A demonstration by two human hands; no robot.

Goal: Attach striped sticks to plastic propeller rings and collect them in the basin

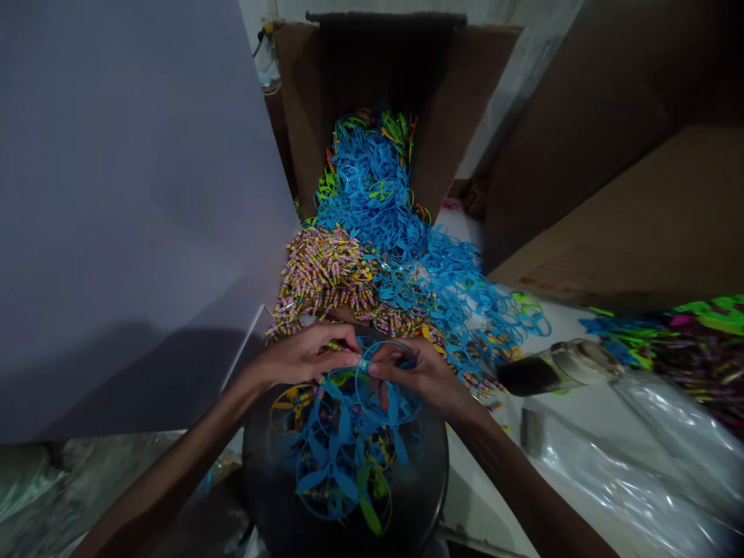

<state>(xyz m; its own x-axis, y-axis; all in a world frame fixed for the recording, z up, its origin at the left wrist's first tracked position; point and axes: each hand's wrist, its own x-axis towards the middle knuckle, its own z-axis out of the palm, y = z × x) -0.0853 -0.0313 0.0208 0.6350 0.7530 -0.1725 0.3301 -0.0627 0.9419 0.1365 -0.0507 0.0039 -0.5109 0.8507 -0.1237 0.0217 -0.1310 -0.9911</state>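
My left hand (308, 356) pinches a small yellow-green stick (338, 348) at its fingertips. My right hand (421, 370) grips a blue ringed propeller (388, 377) by its hub, and the two hands meet above a dark round bowl (418, 496). The bowl holds several blue propellers, with a few yellow and green ones among them. Just beyond the hands lies a heap of short multicoloured sticks (325, 271) and a spill of loose blue propellers (407, 256).
An open cardboard box (465, 85) at the back pours out the propellers. A large grey board (128, 194) stands at left, brown cartons (639, 217) at right. A dark bottle (552, 368) lies on its side beside clear plastic bags (651, 457).
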